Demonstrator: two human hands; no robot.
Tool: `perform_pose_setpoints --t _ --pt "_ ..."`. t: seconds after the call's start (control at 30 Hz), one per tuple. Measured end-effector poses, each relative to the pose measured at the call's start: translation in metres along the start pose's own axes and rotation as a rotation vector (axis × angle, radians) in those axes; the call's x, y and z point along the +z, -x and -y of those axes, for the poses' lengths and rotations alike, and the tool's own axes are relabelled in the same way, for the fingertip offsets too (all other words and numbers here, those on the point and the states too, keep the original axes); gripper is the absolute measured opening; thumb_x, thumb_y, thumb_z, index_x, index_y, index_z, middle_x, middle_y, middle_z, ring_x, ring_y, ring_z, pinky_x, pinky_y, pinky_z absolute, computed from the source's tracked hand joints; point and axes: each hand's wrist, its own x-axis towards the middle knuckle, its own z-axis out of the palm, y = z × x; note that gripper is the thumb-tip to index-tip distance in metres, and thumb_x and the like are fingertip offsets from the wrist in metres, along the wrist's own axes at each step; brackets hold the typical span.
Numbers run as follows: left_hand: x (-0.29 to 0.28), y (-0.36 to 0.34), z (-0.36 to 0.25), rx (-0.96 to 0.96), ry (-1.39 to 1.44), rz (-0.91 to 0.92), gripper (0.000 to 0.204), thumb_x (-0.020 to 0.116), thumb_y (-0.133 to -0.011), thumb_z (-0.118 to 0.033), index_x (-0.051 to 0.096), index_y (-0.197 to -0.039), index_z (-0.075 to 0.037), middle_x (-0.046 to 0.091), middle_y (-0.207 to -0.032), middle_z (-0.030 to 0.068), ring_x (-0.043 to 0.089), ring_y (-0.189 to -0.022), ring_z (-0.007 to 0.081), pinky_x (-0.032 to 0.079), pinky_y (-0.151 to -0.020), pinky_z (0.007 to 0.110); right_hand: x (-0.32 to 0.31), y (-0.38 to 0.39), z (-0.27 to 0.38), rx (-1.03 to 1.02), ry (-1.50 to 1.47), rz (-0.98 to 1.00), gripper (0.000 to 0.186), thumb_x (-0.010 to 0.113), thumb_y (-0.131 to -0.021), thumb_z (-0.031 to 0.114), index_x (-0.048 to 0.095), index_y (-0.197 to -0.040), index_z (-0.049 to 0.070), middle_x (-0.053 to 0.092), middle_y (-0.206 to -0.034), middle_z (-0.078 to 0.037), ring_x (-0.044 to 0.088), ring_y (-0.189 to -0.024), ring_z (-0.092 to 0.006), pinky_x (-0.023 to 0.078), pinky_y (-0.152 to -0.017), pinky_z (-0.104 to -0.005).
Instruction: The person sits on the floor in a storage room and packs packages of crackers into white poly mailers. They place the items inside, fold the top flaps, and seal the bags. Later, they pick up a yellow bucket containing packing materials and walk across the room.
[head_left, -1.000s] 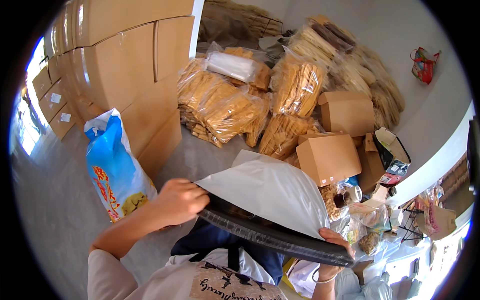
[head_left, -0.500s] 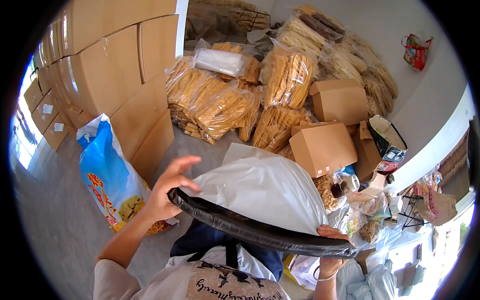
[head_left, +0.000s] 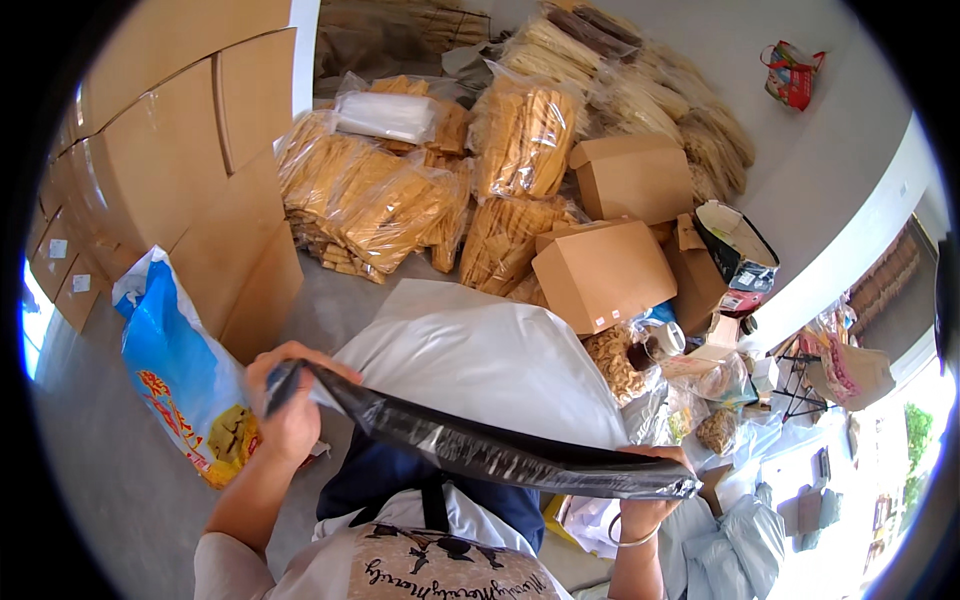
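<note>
A large plastic bag (head_left: pixel 480 350), white outside and black inside, stretches across in front of my body. Its mouth is folded over into a shiny black rim (head_left: pixel 480 450) that runs between my two hands. At the left end, my left hand (head_left: pixel 287 408) is closed around the rim's corner, which sticks up past the fingers. My right hand (head_left: pixel 648 490) grips the other end, partly hidden behind the black band; a thin bracelet circles that wrist. The bag's body spreads away from me, and its inside is hidden.
A blue printed sack (head_left: pixel 185 370) stands at left beside stacked cardboard boxes (head_left: pixel 170 160). Ahead lie clear bags of tan sticks (head_left: pixel 370 205). Open cartons (head_left: pixel 605 275), a jar (head_left: pixel 655 345) and small bags of dried goods (head_left: pixel 615 365) crowd the right. Grey plastic bags (head_left: pixel 735 550) lie lower right.
My left hand has moved left and closed on the rim's corner, where its fingers were spread before. The black rim is pulled straighter and flatter. The view has shifted slightly rightward.
</note>
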Motion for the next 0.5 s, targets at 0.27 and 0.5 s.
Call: perform_pose_setpoints --t 0.27,0.5 --pt "-0.071 0.069 0.047 -0.831 -0.566 0.313 0.017 0.068 -0.081 -0.011 0.060 -0.093 -0.003 0.056 -0.071 0.0023 0.050 -0.061 0.0115 0.043 -0.057 0.026 -0.002 0.081 -0.054 0.849 -0.151 0.455 0.015 0.049 -0.078 -0.007 0.062 -0.082 -0.001 0.060 -0.073 0.000 0.051 -0.064 -0.0084 0.042 -0.059 -0.0253" --pt "-0.049 0.082 0.011 -0.316 -0.222 0.915 0.014 0.064 -0.072 0.000 0.066 -0.086 -0.001 0.068 -0.096 0.0109 0.064 -0.077 0.0203 0.047 -0.065 0.026 -0.008 0.043 -0.019 0.630 -0.001 0.951 0.022 0.053 -0.078 -0.005 0.066 -0.096 -0.002 0.068 -0.084 -0.006 0.062 -0.081 -0.0108 0.048 -0.073 -0.0232"
